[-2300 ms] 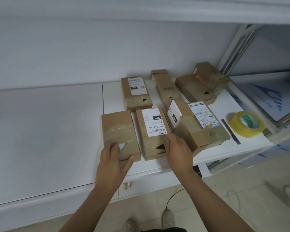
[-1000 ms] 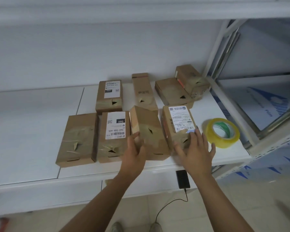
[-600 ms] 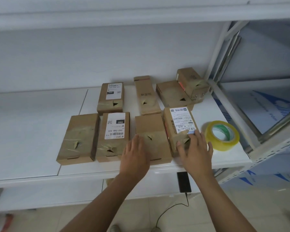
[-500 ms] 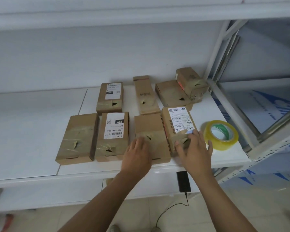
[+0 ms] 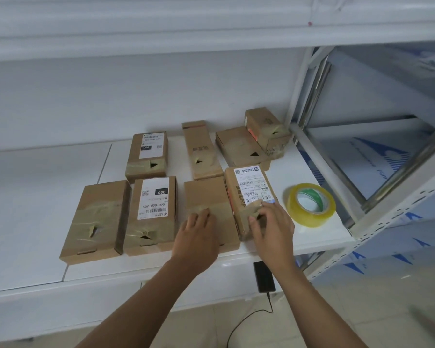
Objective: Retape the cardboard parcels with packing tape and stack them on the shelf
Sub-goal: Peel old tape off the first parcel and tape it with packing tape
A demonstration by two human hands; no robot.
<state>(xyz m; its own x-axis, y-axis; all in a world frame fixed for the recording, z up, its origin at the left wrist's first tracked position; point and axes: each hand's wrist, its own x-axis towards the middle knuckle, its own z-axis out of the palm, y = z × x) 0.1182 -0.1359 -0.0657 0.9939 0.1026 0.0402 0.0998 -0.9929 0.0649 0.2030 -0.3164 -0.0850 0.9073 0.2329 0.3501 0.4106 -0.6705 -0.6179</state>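
Eight cardboard parcels lie on the white shelf (image 5: 40,197) at the centre of the frame, four in a front row and four behind. The left hand (image 5: 197,241) rests flat with straight fingers on the plain parcel (image 5: 206,197), third in the front row, while the right hand (image 5: 274,228) curls its fingers round the near end of the labelled parcel (image 5: 249,189) touching it on the right. A roll of packing tape (image 5: 310,207) lies flat just right of that parcel, at centre right.

left hand (image 5: 197,237): flat, palm down | right hand (image 5: 274,228): fingers curled
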